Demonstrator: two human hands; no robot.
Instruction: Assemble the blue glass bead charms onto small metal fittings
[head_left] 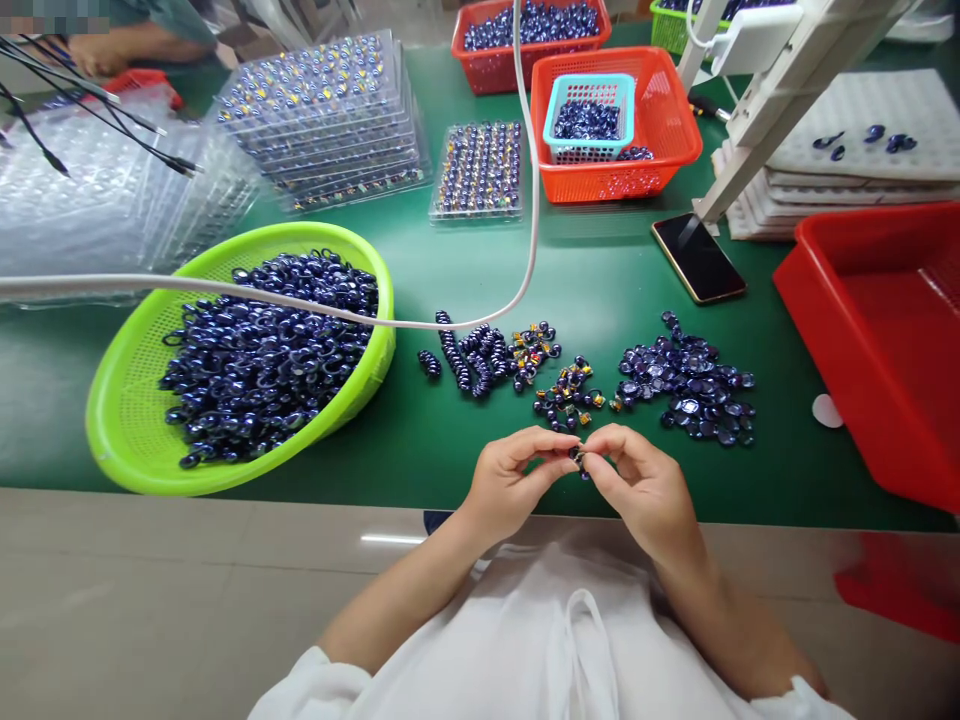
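One small, dark, glossy piece (pixel 577 456) is pinched closely by left hand (pixel 511 482) and right hand (pixel 648 488); likely light and slippery, it is best held by its edges.

I face a glossy green table (pixel 600 265). Below me, the pale tiled floor (pixel 187 590) catches a white streak of light (pixel 392 540).
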